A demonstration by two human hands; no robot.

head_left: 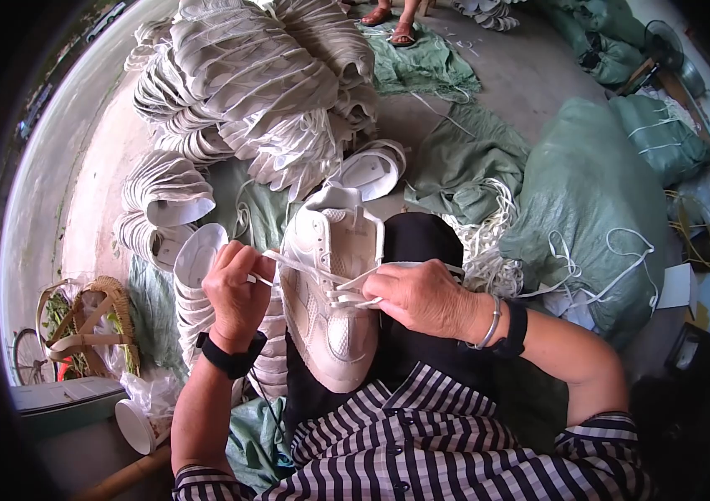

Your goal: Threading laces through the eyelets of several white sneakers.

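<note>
A white shoe upper (338, 334) rests across my lap, its toe toward me and its opening away from me. White shoelace (309, 269) runs through its lower eyelets, and the two ends spread out sideways. My left hand (236, 280) is closed, pinching one lace end just left of the upper. On the other side, my right hand (421, 296) is closed around the other lace end, close over the eyelets. Some of the lace within my right fingers is hidden.
Stacks of white shoe uppers (238, 75) pile up ahead and on the left. To the right stands a bulging green sack (588, 209), beside a heap of white laces (488, 250). A woven basket (100, 326) sits at far left. Another person's feet (402, 32) show at the top.
</note>
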